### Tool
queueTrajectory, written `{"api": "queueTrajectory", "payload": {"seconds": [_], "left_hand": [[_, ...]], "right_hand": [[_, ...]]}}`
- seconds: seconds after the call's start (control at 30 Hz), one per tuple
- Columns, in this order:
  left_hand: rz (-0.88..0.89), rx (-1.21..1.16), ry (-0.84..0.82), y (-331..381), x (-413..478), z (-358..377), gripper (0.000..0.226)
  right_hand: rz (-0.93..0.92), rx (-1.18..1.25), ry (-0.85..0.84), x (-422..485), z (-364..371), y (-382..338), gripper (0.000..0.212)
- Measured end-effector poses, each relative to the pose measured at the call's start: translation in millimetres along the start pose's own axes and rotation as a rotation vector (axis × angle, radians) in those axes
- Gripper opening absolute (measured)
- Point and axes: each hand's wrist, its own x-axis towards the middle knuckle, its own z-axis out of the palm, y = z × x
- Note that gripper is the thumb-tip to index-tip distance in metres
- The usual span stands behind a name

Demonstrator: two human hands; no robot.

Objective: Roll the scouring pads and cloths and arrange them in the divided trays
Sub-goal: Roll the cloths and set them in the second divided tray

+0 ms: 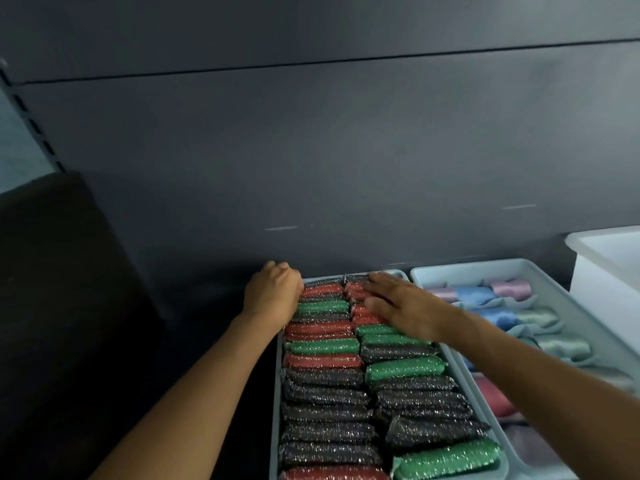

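Note:
A grey divided tray [275,393] holds two rows of several rolled glittery scouring pads [325,379] in red, green and black. My left hand [272,292] grips the tray's far left corner, fingers curled over the rim. My right hand [398,304] lies flat with straight fingers on the red rolled pads [362,311] at the far end of the right row. A second grey tray [460,268] to the right holds rolled cloths [498,317] in pink, blue and pale green. My right forearm crosses over part of it.
A dark grey back panel [311,150] rises right behind the trays. A white plastic bin [609,268] stands at the far right. A dark box-like shape [62,271] fills the left side. The trays sit on a dark shelf surface.

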Motion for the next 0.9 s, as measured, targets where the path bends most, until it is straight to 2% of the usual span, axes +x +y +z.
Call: {"api": "queueTrajectory", "payload": {"seconds": [0.03,0.1,0.17,0.23,0.33,0.43,0.57,0.73,0.9], "left_hand": [[-0.003,-0.010,0.034,3,-3,-3,0.013],[0.032,-0.129,0.072,10,-20,-11,0.026],[0.134,-0.293,-0.101,20,-46,-14,0.051],[0.222,-0.146,-0.362,33,-69,-8,0.069],[0.178,-0.001,-0.474,35,-68,4,0.073],[0.148,0.001,-0.474,35,-59,-3,0.069],[0.217,-0.066,-0.415,37,-95,-10,0.060],[0.256,-0.033,-0.536,37,-96,-12,0.068],[0.279,-0.133,-0.417,43,-123,-11,0.066]], "right_hand": [[0.008,0.075,0.014,-4,-3,1,0.053],[-0.017,0.086,0.051,-17,-5,4,0.054],[-0.037,-0.023,-0.047,-32,0,3,0.065],[-0.021,-0.196,-0.166,-41,8,0,0.079],[0.032,-0.295,-0.177,-34,12,-5,0.073],[0.038,-0.306,-0.186,-30,8,-3,0.071],[-0.030,-0.139,-0.112,-58,10,-1,0.071],[-0.022,-0.210,-0.205,-58,15,-11,0.077],[-0.163,-0.112,-0.081,-85,22,-7,0.062]]}}
